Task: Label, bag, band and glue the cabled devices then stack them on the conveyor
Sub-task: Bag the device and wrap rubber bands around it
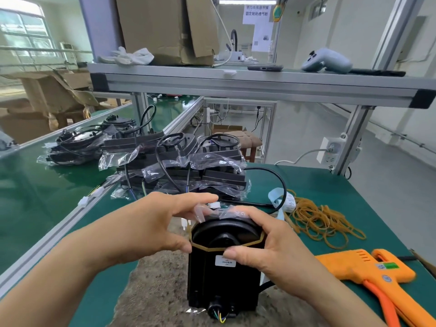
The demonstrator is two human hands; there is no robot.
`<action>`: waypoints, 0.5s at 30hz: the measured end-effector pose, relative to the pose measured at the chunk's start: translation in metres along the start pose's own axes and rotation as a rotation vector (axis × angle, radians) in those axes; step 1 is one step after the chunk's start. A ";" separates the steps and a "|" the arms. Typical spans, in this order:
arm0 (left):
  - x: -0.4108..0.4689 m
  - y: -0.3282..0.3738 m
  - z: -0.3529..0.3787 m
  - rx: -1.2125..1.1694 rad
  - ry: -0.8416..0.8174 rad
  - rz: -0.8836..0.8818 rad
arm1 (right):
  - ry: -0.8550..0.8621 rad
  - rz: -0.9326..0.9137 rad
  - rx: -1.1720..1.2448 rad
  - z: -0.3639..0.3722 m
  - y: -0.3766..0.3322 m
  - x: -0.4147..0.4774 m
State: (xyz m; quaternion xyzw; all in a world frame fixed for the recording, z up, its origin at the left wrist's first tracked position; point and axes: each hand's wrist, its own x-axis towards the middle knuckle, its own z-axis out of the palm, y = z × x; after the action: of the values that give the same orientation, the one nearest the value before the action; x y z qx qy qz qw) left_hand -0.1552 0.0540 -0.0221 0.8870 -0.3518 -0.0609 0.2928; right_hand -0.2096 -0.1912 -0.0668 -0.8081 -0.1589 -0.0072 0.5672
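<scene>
A black cabled device (221, 277) with a white label (225, 260) stands on a brown mat (153, 289) in front of me. A tan rubber band (236, 247) is stretched around its upper rim, over clear bag film (200, 212). My left hand (153, 223) holds the band at the device's left side, with thumb and fingers spread. My right hand (266, 241) grips the right side, and its thumb presses the band above the label. Coloured wires (220, 317) stick out at the bottom.
Bagged black devices (188, 166) are piled ahead, with more on the green conveyor (28, 182) at the left. Loose rubber bands (323, 220) and a label roll (289, 202) lie on the right. An orange glue gun (368, 270) lies at the near right. An aluminium shelf (236, 81) runs overhead.
</scene>
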 end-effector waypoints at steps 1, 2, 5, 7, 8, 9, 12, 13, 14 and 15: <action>-0.001 0.001 -0.002 0.053 0.002 0.021 | -0.004 0.001 0.007 0.000 0.000 0.000; -0.001 0.001 -0.003 0.090 0.004 0.040 | -0.002 0.002 0.016 0.000 0.000 0.000; -0.004 -0.004 -0.009 0.137 0.003 0.046 | 0.003 0.006 0.026 0.000 0.000 0.001; -0.008 -0.012 -0.018 0.227 0.065 -0.009 | -0.006 0.007 0.037 -0.001 0.001 0.001; -0.012 -0.018 -0.023 0.248 0.099 -0.062 | -0.015 0.004 0.046 -0.001 0.002 0.001; -0.016 -0.023 -0.027 0.237 0.122 -0.111 | -0.023 -0.002 0.050 -0.001 0.003 0.001; -0.028 -0.034 -0.022 0.137 0.244 -0.146 | -0.003 -0.016 0.058 0.003 0.007 0.003; -0.031 -0.036 -0.015 0.082 0.328 -0.139 | 0.015 -0.013 0.079 0.003 0.010 0.004; -0.034 -0.037 -0.006 0.017 0.422 -0.131 | 0.036 -0.010 0.095 0.002 0.013 0.005; -0.036 -0.037 0.003 -0.052 0.506 -0.126 | 0.057 -0.007 0.104 0.001 0.015 0.006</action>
State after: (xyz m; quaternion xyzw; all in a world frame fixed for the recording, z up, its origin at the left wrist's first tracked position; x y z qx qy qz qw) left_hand -0.1613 0.0980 -0.0492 0.8862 -0.2098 0.1360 0.3900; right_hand -0.1995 -0.1938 -0.0798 -0.7765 -0.1458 -0.0238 0.6125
